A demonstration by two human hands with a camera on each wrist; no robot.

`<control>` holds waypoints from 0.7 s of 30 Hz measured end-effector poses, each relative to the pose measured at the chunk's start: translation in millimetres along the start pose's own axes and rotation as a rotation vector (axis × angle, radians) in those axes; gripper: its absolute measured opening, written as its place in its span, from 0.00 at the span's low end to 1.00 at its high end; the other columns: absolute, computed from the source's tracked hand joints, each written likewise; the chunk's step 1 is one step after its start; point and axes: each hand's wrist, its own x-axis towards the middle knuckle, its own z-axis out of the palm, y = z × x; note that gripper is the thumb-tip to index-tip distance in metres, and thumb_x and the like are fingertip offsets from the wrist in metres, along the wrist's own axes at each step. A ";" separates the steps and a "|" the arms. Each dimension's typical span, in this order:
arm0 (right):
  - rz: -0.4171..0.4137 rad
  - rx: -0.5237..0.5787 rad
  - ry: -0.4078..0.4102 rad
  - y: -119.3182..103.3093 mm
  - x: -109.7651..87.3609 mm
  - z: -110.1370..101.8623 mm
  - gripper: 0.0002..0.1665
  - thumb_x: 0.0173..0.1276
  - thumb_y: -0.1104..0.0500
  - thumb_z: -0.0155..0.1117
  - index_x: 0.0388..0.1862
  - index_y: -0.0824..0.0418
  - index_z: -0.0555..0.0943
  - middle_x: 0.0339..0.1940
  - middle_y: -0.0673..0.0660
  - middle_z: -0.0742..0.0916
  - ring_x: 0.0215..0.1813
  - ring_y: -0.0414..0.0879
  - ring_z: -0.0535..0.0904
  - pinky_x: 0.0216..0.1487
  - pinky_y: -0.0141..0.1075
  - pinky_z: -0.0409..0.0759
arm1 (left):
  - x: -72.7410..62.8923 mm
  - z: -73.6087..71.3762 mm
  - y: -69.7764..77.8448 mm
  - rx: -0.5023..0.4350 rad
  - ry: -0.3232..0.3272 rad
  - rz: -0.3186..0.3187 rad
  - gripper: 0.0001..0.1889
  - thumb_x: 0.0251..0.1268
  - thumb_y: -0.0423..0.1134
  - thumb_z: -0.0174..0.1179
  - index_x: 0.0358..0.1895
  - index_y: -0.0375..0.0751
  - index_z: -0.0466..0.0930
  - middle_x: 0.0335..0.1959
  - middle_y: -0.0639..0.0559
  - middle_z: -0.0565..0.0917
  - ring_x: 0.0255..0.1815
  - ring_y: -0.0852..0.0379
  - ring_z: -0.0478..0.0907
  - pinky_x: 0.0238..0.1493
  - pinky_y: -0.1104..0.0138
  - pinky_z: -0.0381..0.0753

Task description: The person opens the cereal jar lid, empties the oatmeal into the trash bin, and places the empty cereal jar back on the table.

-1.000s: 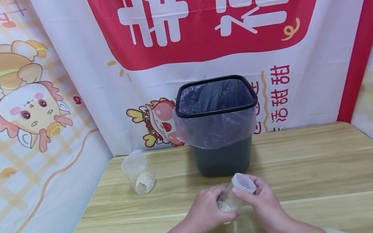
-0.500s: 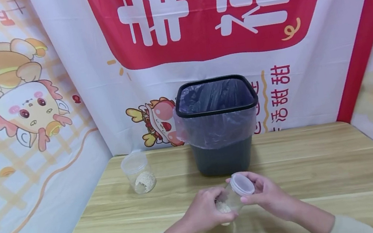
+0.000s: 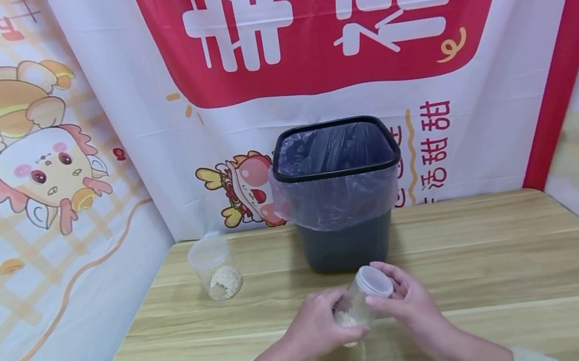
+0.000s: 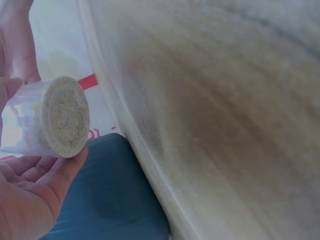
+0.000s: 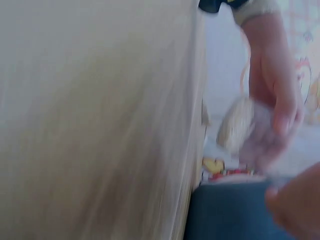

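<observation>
In the head view my left hand [image 3: 315,328] grips the lower part of a clear plastic jar [image 3: 362,309], its top leaning to the right and away. Pale granules [image 3: 345,319] lie in its lower end; the left wrist view shows them through the round jar base [image 4: 68,117]. My right hand [image 3: 413,305] has thumb and fingers around the jar's translucent screw lid [image 3: 376,281], which sits on the mouth. The jar is held off the table. The right wrist view is blurred and shows the jar [image 5: 240,127] in the left hand [image 5: 275,82].
A second clear jar [image 3: 209,255] with pale granules stands at the table's back left. Behind the hands is a dark bin [image 3: 349,243] lined with a thin plastic bag [image 3: 335,201]. Printed cloths [image 3: 486,130] close off the back and sides of the wooden table [image 3: 509,272].
The right hand turns around the lid, its wrist swinging right and then back, its fingers shifting on the rim. The left hand and jar barely move.
</observation>
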 end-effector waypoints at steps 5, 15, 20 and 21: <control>0.039 -0.022 0.213 0.1 -7.4 20.8 0.35 0.59 0.73 0.65 0.63 0.72 0.62 0.51 0.54 0.80 0.51 0.40 0.77 0.53 0.29 0.74 | 1.1 2.2 0.8 0.036 0.028 0.025 0.22 0.45 0.51 0.74 0.40 0.41 0.82 0.31 0.54 0.82 0.30 0.65 0.75 0.34 0.77 0.74; 0.075 -0.062 0.247 0.8 -9.2 23.3 0.33 0.59 0.70 0.67 0.61 0.71 0.65 0.51 0.56 0.80 0.51 0.42 0.78 0.52 0.30 0.75 | 0.0 4.5 0.0 0.069 0.036 0.062 0.21 0.46 0.52 0.73 0.38 0.41 0.82 0.30 0.54 0.82 0.30 0.66 0.75 0.33 0.79 0.73; 0.066 -0.012 0.030 -1.6 -2.2 4.6 0.32 0.57 0.73 0.65 0.61 0.73 0.66 0.51 0.57 0.80 0.52 0.43 0.77 0.53 0.32 0.76 | 0.3 0.9 -0.2 0.043 0.009 0.053 0.20 0.47 0.51 0.73 0.39 0.42 0.82 0.32 0.53 0.83 0.32 0.65 0.76 0.36 0.77 0.75; 0.062 -0.007 -0.042 -1.8 -0.1 -0.9 0.32 0.58 0.74 0.64 0.61 0.73 0.66 0.51 0.57 0.81 0.52 0.44 0.77 0.53 0.32 0.76 | 0.2 0.0 -0.1 0.036 0.003 0.050 0.20 0.47 0.51 0.73 0.39 0.43 0.82 0.32 0.54 0.83 0.32 0.65 0.76 0.35 0.77 0.75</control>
